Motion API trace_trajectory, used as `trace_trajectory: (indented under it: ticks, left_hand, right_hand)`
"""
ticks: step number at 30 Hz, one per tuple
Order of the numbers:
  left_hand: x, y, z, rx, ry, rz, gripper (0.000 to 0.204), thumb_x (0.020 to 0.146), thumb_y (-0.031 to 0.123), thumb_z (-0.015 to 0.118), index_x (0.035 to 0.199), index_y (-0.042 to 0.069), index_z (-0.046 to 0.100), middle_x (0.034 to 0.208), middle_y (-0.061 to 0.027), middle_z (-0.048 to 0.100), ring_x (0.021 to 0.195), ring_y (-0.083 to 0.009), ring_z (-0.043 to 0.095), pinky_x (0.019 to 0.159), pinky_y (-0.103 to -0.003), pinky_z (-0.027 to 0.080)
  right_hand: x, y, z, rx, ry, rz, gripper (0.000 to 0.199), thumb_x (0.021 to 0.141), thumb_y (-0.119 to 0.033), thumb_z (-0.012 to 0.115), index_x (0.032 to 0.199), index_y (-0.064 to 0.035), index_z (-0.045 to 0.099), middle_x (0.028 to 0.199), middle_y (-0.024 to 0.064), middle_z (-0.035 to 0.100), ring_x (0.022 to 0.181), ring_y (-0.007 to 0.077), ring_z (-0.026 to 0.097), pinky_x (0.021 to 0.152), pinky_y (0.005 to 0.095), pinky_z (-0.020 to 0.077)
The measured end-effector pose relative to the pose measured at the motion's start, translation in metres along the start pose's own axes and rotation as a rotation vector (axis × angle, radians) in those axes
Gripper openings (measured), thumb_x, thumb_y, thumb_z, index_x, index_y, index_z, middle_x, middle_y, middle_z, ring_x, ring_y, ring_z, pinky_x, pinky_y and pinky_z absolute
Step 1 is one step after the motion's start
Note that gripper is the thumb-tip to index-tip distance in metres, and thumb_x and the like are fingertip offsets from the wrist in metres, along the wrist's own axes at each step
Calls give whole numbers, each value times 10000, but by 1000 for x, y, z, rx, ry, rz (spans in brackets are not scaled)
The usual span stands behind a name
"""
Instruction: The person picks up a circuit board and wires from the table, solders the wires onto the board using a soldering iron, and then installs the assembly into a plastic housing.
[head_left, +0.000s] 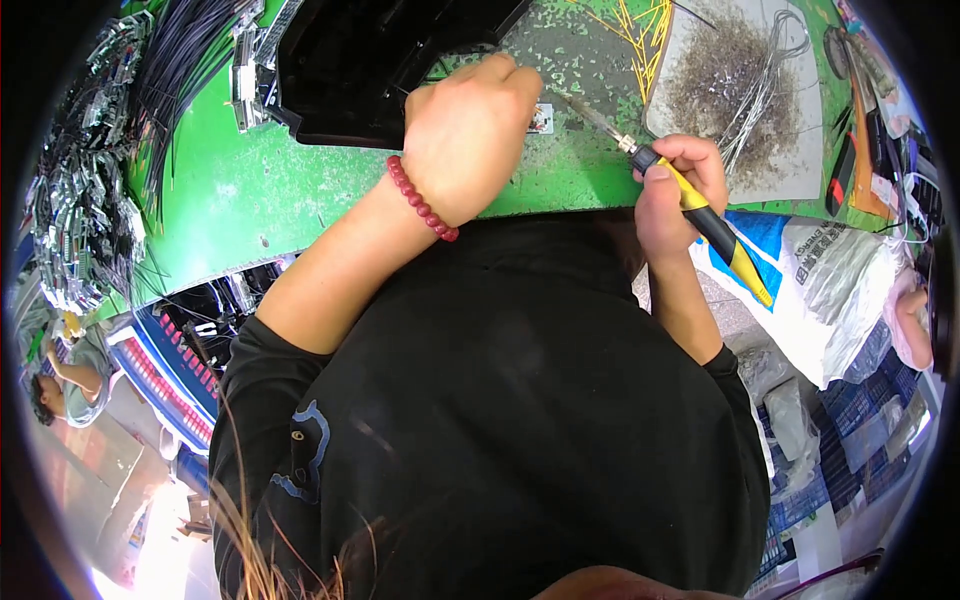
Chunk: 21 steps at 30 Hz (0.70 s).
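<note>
My right hand grips a yellow and black soldering iron like a pen. Its metal tip points up and left over the green table, toward a small white piece beside my left hand. My left hand, with a red bead bracelet on the wrist, is back-up with its fingers curled down. It lies at the edge of a large black plastic tray-like part. The back of the hand hides its fingertips, so whatever they pinch cannot be made out.
Yellow wires lie at the table's far side, by a pale board with dark debris and a tangle of thin silvery wire. Black cables and many metal connectors crowd the left. Another person is at far left.
</note>
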<state>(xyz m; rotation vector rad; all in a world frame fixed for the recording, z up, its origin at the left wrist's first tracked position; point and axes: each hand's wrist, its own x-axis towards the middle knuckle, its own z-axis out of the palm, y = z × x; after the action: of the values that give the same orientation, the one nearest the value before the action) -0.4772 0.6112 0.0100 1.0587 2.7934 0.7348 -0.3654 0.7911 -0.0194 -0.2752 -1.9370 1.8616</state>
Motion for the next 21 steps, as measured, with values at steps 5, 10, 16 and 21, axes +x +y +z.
trace_trajectory:
  ticks: [5, 10, 16, 21]
  left_hand:
    - [1, -2, 0, 5, 33, 50, 72, 781, 92, 659, 804, 85, 591, 799, -56, 585, 736, -279, 623, 597, -388, 504]
    - [2, -4, 0, -5, 23, 61, 74, 774, 85, 662, 803, 85, 593, 803, -54, 587, 739, -278, 623, 598, -384, 506]
    - [2, -4, -1, -26, 9, 65, 74, 776, 88, 661, 798, 85, 590, 813, -57, 588, 758, -276, 624, 605, -386, 506]
    - [2, -4, -2, -26, -2, 60, 74, 776, 89, 659, 797, 87, 588, 822, -59, 589, 771, -274, 624, 609, -391, 506]
  right_hand:
    - [-3, -1, -3, -22, -64, 28, 168, 804, -65, 642, 912, 15, 542, 775, 50, 581, 638, 74, 521, 587, 211, 424]
    - [-1, -2, -2, -32, -102, 65, 138, 800, -48, 661, 881, 5, 562, 740, 18, 584, 632, 43, 495, 577, 203, 399]
    - [0, 1, -3, -19, -114, 58, 144, 795, -54, 667, 878, 9, 567, 728, 17, 584, 625, 40, 491, 575, 202, 397]
    - [-1, 6, -4, 156, -6, -43, 199, 810, -125, 617, 903, 18, 514, 711, 93, 554, 588, 121, 510, 545, 235, 418]
